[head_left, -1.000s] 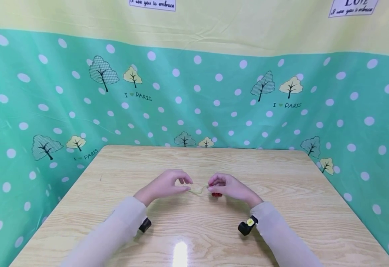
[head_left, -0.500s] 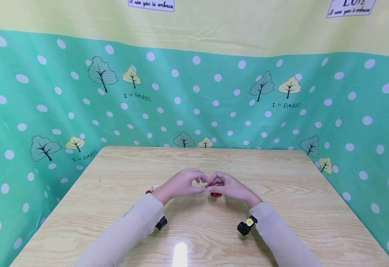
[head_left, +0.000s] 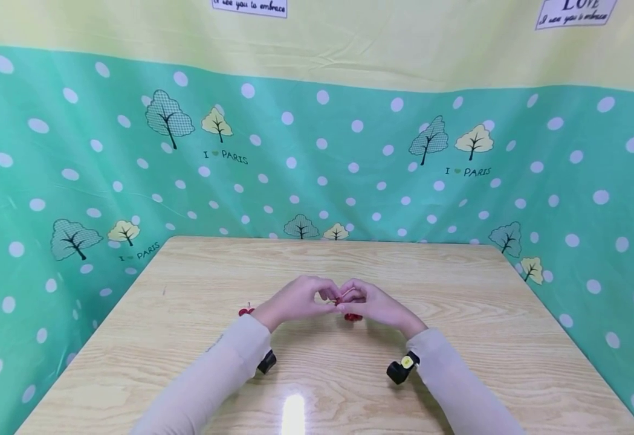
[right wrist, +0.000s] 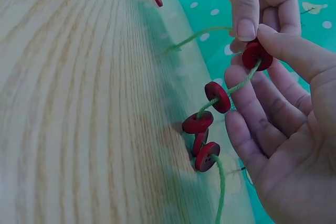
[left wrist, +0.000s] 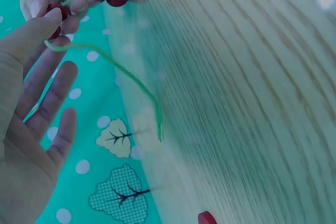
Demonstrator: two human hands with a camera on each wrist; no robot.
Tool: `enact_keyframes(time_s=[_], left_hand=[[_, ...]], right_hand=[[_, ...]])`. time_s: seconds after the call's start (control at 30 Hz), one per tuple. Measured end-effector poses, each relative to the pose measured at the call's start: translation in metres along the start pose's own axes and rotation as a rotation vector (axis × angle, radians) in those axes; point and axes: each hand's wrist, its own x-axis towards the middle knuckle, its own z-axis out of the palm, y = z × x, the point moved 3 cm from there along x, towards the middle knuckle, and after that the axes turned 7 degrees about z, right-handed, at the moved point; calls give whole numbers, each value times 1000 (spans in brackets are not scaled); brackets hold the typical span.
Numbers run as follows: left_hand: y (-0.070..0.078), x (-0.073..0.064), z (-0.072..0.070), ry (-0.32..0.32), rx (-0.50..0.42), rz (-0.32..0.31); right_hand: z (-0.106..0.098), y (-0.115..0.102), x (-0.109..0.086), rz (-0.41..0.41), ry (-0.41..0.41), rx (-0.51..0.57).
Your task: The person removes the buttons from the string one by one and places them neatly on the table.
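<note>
Fingertips of my left hand (head_left: 299, 298) and right hand (head_left: 375, 307) meet above the table, both pinching one red button (right wrist: 257, 57) on a green string (left wrist: 137, 82). In the right wrist view, the right thumb presses the button's edge and the left thumb lies just beyond it. From the left hand's pinch, a loose end of string hangs down in the left wrist view. Several more red buttons (right wrist: 217, 97) are threaded below the right hand, some against the tabletop. The fingers behind the pinched button are partly hidden.
More red buttons (head_left: 246, 311) lie on the wooden table (head_left: 317, 374), left of the left wrist. A green dotted cloth (head_left: 322, 163) hangs behind the table and at both sides. Each wrist wears a small black camera (head_left: 399, 371).
My left hand has moved right to meet the right hand, uncovering the red buttons on the left. A red button now shows between the fingertips. The right hand has barely moved.
</note>
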Motion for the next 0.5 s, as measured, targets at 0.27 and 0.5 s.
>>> enact_keyframes(time_s=[0.27, 0.5], left_hand=[[-4, -2, -3, 3, 3, -8], [-6, -5, -8, 6, 5, -13]], right_hand=[[-2, 3, -2, 10, 20, -22], [-3, 4, -3, 35, 38, -47]])
